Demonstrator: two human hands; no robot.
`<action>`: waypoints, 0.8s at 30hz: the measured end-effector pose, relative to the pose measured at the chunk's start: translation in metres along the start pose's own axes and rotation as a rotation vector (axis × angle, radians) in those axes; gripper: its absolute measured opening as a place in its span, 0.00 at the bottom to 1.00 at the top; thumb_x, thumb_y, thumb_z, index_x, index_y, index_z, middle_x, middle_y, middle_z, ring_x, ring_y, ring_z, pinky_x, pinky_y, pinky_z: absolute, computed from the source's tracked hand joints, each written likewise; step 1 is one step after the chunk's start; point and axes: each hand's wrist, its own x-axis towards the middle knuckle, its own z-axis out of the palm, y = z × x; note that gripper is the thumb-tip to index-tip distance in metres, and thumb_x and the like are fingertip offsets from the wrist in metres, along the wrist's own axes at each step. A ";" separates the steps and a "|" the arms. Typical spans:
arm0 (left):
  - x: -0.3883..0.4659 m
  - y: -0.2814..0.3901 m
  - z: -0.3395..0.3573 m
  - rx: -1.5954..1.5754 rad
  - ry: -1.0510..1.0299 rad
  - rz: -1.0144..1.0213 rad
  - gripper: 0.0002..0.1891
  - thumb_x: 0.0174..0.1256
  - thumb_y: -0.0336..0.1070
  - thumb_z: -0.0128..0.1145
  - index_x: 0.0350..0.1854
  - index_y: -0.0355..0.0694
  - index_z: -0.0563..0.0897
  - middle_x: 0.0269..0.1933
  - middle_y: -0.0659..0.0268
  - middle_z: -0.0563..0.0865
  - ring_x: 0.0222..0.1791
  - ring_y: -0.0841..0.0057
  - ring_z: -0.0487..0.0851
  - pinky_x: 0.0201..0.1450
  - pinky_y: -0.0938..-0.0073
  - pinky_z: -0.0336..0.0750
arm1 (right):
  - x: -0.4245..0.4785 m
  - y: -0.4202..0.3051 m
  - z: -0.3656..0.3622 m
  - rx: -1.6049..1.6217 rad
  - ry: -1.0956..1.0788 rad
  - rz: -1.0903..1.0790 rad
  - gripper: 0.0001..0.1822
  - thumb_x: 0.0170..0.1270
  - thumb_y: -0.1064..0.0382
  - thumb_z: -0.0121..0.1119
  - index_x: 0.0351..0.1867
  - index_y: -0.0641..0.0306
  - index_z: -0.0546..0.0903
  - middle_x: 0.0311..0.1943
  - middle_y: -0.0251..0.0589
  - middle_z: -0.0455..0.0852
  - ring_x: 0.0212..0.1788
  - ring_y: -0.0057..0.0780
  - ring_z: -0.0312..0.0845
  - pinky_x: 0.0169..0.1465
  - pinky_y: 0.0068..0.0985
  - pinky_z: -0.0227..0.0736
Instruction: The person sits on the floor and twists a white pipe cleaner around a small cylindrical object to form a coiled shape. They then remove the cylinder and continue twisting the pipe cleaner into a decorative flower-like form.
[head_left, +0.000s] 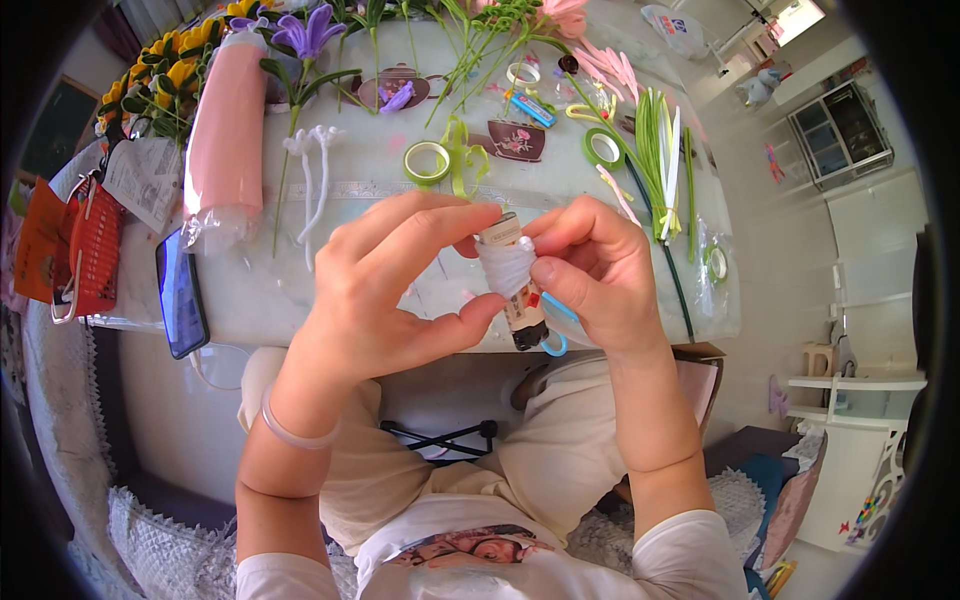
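Above the table's front edge, my left hand holds a slim printed case, perhaps a lighter, with a black lower end. Fingers grip its top, and the thumb is by its side. A white fuzzy stem, like a pipe cleaner, is wound in several turns around the case's middle. My right hand pinches the white stem at the coil's right side between thumb and fingertips. Partly hidden behind the case and my right hand are light blue scissors handles. Two white stems with looped tops lie left of my hands.
Green tape rolls lie beyond my hands. A bundle of green and white stems is at right. Pink wrapping roll, phone and red basket stand left. Purple and yellow fuzzy flowers are at the back.
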 end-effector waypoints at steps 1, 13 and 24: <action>0.000 -0.001 0.000 0.034 0.000 0.017 0.25 0.33 0.29 0.69 0.42 0.31 0.83 0.38 0.57 0.85 0.35 0.68 0.84 0.38 0.73 0.79 | 0.000 0.000 0.000 -0.033 -0.004 -0.012 0.06 0.60 0.75 0.63 0.37 0.70 0.78 0.37 0.40 0.84 0.39 0.20 0.79 0.43 0.22 0.76; 0.001 -0.007 0.003 0.138 0.003 0.157 0.23 0.31 0.23 0.63 0.39 0.33 0.84 0.32 0.60 0.86 0.28 0.71 0.84 0.32 0.76 0.78 | -0.004 -0.009 -0.005 -0.369 -0.054 -0.120 0.07 0.55 0.76 0.63 0.36 0.70 0.81 0.35 0.41 0.86 0.36 0.23 0.82 0.38 0.21 0.82; -0.006 -0.005 0.015 0.047 -0.045 0.152 0.16 0.37 0.21 0.59 0.34 0.35 0.81 0.32 0.62 0.84 0.26 0.68 0.82 0.29 0.72 0.77 | -0.002 -0.005 -0.008 -0.589 -0.053 -0.302 0.07 0.51 0.77 0.62 0.33 0.68 0.80 0.32 0.39 0.86 0.31 0.24 0.84 0.36 0.21 0.83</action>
